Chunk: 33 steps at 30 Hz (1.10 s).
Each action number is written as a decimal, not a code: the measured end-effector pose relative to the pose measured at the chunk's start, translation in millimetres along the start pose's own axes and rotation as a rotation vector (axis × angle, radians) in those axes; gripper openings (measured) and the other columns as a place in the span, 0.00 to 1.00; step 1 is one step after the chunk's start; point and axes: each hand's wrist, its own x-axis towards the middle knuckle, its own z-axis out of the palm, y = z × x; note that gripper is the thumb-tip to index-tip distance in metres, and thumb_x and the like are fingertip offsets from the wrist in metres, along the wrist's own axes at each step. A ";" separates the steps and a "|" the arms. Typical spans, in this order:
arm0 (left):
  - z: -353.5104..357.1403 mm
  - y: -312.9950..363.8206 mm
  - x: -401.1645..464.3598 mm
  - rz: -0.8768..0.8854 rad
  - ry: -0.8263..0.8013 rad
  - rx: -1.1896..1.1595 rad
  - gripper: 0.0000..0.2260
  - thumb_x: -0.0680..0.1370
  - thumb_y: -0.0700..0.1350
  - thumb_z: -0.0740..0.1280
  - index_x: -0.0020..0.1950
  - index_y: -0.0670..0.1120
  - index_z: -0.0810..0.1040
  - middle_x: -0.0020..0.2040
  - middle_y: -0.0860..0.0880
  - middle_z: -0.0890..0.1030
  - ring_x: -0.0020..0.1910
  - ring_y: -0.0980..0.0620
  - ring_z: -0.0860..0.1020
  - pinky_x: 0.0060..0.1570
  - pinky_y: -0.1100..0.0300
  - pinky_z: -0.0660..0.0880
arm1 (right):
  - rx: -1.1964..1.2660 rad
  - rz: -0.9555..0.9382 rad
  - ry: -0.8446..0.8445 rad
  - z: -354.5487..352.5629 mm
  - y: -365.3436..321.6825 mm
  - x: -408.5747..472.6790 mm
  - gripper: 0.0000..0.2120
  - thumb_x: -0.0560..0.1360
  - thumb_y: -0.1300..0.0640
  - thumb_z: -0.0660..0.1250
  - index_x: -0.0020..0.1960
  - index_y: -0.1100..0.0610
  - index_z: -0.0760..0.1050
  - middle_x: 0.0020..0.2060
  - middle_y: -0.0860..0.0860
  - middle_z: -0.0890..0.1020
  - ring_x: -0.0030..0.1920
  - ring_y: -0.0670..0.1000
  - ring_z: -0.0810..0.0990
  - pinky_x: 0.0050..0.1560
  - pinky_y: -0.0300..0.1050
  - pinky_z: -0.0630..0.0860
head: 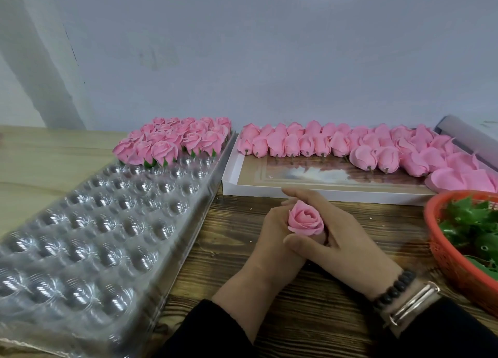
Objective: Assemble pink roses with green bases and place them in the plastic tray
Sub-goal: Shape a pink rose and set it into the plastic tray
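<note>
Glossy clear plastic tray (80,236) on rough-grained wood table (350,228).

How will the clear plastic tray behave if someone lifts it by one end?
The plastic tray looks thin, so it would probably bend and feel light. The roses fill only its far end, so that end may sag. Its glossy surface could be slippery.

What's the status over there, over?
Left hand and right hand both grip one pink rose. Plastic tray filled only at its far end. Nothing in the way.
</note>
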 end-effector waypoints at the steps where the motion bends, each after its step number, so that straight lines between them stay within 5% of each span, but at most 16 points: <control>1: -0.2 0.3 0.0 -0.008 0.006 -0.013 0.05 0.69 0.36 0.67 0.35 0.44 0.75 0.33 0.49 0.76 0.35 0.54 0.74 0.37 0.61 0.73 | 0.013 -0.008 0.014 -0.3 -0.1 -0.6 0.30 0.61 0.31 0.62 0.62 0.35 0.65 0.54 0.37 0.78 0.56 0.37 0.75 0.58 0.41 0.73; 6: -1.1 -1.0 -0.5 -0.032 0.003 -0.008 0.13 0.72 0.30 0.67 0.34 0.48 0.76 0.29 0.55 0.79 0.31 0.62 0.77 0.32 0.70 0.72 | 0.106 -0.158 0.276 3.6 -6.3 -2.9 0.18 0.73 0.41 0.56 0.57 0.46 0.76 0.51 0.42 0.81 0.54 0.41 0.78 0.54 0.36 0.73; 11: 4.1 1.4 -0.3 0.036 -0.007 0.140 0.15 0.75 0.31 0.63 0.38 0.51 0.74 0.32 0.58 0.77 0.36 0.68 0.77 0.35 0.75 0.70 | 0.041 -0.179 0.386 14.3 -10.9 -2.3 0.15 0.74 0.48 0.56 0.49 0.49 0.81 0.47 0.40 0.82 0.53 0.44 0.79 0.54 0.44 0.75; 20: 9.0 1.1 -3.9 -0.049 -0.057 -0.067 0.14 0.77 0.25 0.54 0.49 0.42 0.71 0.37 0.55 0.74 0.34 0.70 0.75 0.35 0.76 0.71 | -0.076 -0.142 0.306 17.9 -14.0 -1.5 0.12 0.71 0.50 0.61 0.51 0.48 0.80 0.46 0.42 0.81 0.51 0.43 0.78 0.54 0.40 0.73; 22: 8.0 3.4 -3.7 -0.036 -0.061 -0.124 0.15 0.76 0.24 0.54 0.42 0.41 0.72 0.32 0.55 0.78 0.31 0.66 0.77 0.33 0.74 0.71 | -0.034 -0.078 0.272 15.8 -15.3 -1.3 0.12 0.69 0.50 0.64 0.52 0.43 0.77 0.45 0.43 0.81 0.50 0.44 0.78 0.53 0.40 0.74; 29: 7.1 0.6 -2.2 0.026 0.052 -0.062 0.13 0.73 0.26 0.63 0.37 0.42 0.78 0.35 0.51 0.78 0.36 0.59 0.77 0.37 0.66 0.75 | -0.041 0.024 0.088 2.2 -12.5 0.8 0.21 0.61 0.32 0.59 0.51 0.39 0.72 0.45 0.38 0.79 0.49 0.38 0.77 0.52 0.43 0.75; 33: 5.0 2.6 -1.5 0.064 0.051 0.012 0.06 0.72 0.27 0.66 0.38 0.36 0.78 0.33 0.51 0.76 0.33 0.61 0.75 0.34 0.69 0.73 | -0.073 0.026 -0.001 -3.6 -8.7 0.9 0.28 0.60 0.28 0.60 0.58 0.34 0.66 0.47 0.36 0.79 0.50 0.36 0.76 0.53 0.42 0.75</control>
